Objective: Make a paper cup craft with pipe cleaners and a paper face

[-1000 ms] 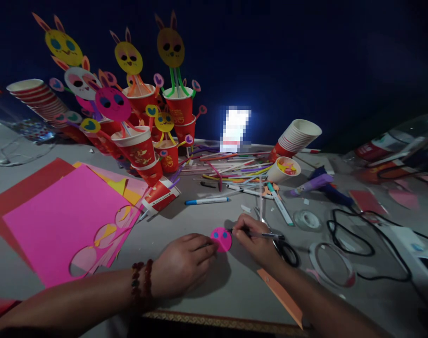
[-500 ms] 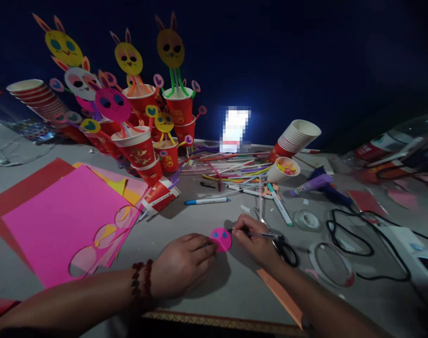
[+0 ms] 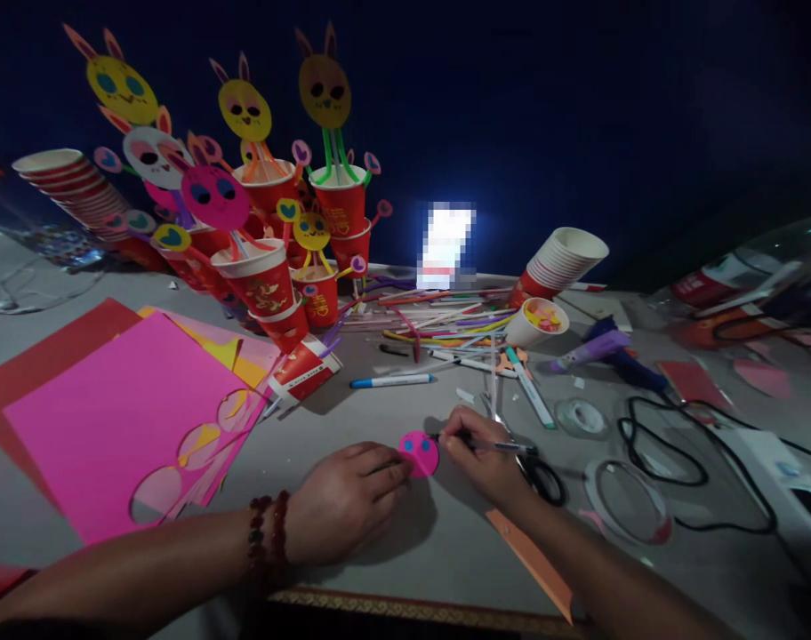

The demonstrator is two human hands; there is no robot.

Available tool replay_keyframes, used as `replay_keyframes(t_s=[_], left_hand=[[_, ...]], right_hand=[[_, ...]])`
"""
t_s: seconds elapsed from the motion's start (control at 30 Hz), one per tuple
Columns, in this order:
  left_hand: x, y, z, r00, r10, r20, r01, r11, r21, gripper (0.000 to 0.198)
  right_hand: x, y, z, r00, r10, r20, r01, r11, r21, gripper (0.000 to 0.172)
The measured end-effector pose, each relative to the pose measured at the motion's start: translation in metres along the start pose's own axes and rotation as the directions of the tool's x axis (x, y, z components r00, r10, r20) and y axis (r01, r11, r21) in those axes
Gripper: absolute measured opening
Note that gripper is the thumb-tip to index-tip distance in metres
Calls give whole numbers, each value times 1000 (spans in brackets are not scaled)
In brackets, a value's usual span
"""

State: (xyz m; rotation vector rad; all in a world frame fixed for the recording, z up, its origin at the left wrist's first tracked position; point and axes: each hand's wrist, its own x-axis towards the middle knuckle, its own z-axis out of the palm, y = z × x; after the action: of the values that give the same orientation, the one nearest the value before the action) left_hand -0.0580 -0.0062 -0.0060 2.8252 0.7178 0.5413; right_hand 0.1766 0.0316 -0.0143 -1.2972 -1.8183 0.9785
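Observation:
A small pink paper disc (image 3: 419,453) with two blue eye dots lies on the grey table near the front edge. My left hand (image 3: 342,500), a bead bracelet on its wrist, rests with curled fingers, the fingertips pressing the disc's left edge. My right hand (image 3: 486,453) pinches a thin dark pen (image 3: 485,442) whose tip touches the disc's right side. Black-handled scissors (image 3: 542,476) lie just right of that hand.
Pink, yellow and red paper sheets (image 3: 125,418) lie at left. Red paper cups with bunny faces on straws (image 3: 272,267) stand behind. Loose straws and markers (image 3: 438,329), stacked cups (image 3: 558,258), a glue gun (image 3: 612,351), tape rolls (image 3: 629,502) and a black cable (image 3: 686,444) fill the right.

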Motion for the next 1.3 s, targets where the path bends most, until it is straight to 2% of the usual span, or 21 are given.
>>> replay_keyframes(t_s=[0.3,0.77,0.9,1.07,1.3], left_hand=[[1,-1,-1,1000,13,-7,-13,1000,-3,20],[2,0,-2,1000,14,-14,-14,1000,8,20],[1,0,0,1000,10,-18,-10,1000,16,19],[0,0,0,1000,-1,-16,1,1000,-3,18],[0,-1,1,1000,4,-22,-4,1000,1,18]], right_hand=[[-3,3,0,999,-1,-33,3,999,52,15],[-2,1,0,997,-65,35,65,998,7,14],[-1,1,0,999,-38,28,37,999,27,14],[-3,3,0,999,2,-52,1,999,46,15],[-2,-1,-1,999,9,-39,-9,1000,13,16]])
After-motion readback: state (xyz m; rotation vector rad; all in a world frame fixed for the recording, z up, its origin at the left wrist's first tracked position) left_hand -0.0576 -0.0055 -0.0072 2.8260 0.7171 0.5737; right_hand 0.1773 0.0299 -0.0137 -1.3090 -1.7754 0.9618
